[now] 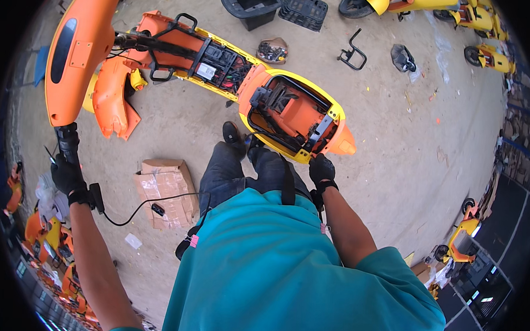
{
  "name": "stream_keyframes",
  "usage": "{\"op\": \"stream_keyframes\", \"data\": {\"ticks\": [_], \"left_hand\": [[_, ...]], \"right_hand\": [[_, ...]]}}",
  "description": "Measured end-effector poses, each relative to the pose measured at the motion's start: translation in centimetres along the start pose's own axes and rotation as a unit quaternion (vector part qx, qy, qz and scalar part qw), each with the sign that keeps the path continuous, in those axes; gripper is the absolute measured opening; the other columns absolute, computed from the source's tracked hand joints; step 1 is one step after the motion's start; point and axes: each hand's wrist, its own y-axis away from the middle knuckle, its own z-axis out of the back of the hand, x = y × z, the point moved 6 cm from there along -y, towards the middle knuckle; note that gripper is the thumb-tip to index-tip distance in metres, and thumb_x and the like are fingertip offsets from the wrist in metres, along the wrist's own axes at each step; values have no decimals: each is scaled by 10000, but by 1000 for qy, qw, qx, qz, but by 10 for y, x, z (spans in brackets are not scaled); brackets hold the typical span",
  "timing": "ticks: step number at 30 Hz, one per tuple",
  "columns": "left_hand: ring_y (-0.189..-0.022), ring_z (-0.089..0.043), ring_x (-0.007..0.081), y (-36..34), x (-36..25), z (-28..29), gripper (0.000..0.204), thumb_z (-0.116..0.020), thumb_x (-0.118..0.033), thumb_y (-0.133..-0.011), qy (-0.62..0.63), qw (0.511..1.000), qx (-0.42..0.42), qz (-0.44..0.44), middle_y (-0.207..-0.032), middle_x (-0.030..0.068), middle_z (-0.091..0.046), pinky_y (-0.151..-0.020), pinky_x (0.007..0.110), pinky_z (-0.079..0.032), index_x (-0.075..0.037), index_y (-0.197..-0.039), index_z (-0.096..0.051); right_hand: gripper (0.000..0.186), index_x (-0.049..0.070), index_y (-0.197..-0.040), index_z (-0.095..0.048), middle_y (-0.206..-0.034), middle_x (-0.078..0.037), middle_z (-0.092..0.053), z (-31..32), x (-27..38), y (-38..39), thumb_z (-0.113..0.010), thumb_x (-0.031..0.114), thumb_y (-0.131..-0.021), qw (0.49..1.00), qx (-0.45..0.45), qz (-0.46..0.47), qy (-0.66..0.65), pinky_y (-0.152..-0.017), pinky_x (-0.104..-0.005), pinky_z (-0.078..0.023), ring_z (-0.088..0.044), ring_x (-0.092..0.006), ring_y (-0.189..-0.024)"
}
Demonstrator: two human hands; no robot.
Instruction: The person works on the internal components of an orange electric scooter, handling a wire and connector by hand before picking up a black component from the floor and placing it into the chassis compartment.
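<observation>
Your left hand (69, 176) is closed around the handlebar grip (69, 142), probably to keep the scooter (254, 82) steady; it stretches from there to your right hand (322, 170). This one is at the yellow rear rim (301, 159); whether its fingers pinch, I cannot tell. Cardboard (172, 188) lies between your hands; rightward of them, the floor (406, 171) gives wide room.

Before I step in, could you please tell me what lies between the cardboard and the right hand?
In the head view, the person's legs lie between the cardboard and the right hand.
</observation>
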Motion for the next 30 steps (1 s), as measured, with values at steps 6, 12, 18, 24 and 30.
{"op": "stream_keyframes", "data": {"ticks": [6,12,18,24,30], "left_hand": [[-713,-576,403,0,3,-1,277,-569,-356,-807,3,1000,-15,-9,-747,189,-573,-581,475,-435,-83,-850,-559],[-712,-579,398,0,-2,2,297,-572,-375,-800,8,1000,5,1,-743,183,-576,-578,479,-431,-82,-845,-558],[-713,-581,397,0,4,-2,287,-573,-368,-795,27,999,6,17,-740,185,-576,-574,477,-431,-85,-841,-554],[-706,-581,397,-1,4,-4,263,-576,-347,-796,25,1000,-4,8,-737,187,-572,-566,476,-429,-90,-838,-547],[-698,-576,397,0,-5,6,255,-570,-338,-802,8,1000,16,2,-735,188,-567,-576,480,-425,-89,-852,-541]], "right_hand": [[321,37,-880,-537,-678,-160,-607,-15,-11,-4,-522,356,-851,999,24,7,-24,-564,-455,-457,-596,-338,-656],[314,97,-804,-587,-608,18,-501,-30,-24,10,-523,396,-874,725,174,-274,-607,-393,-225,-317,-365,-92,-391],[312,57,-838,-587,-638,-3,-524,-39,-32,3,-545,365,-856,813,149,-214,-521,-377,-230,-309,-396,-99,-412],[263,64,-779,-552,-600,-20,-495,-26,-41,-5,-628,314,-803,835,126,-180,-505,-363,-257,-310,-402,-110,-401],[292,47,-816,-556,-638,-28,-520,50,-28,-41,-564,336,-856,853,-19,-155,-498,-388,-246,-346,-432,-91,-451]]}}
